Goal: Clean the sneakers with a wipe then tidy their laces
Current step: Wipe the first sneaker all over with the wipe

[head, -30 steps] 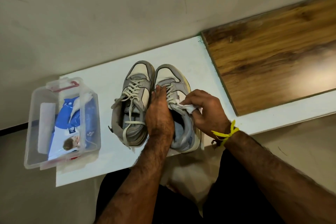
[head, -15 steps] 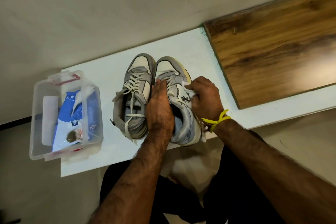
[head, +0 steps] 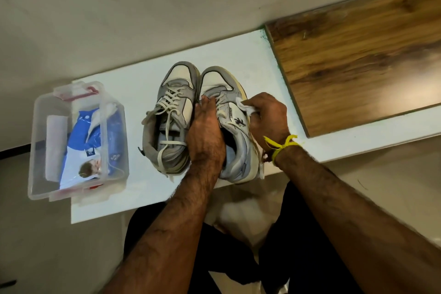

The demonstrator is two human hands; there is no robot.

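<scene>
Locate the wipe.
Head view, right of centre: the wipe is pinched in the right hand against the right sneaker's outer side.

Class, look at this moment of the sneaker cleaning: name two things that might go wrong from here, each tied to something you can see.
1. The right sneaker has its heel over the white shelf's front edge; rubbing by the right hand with the wipe might push it off.
2. The left sneaker's loose laces trail beside the left hand and could snag.
</scene>
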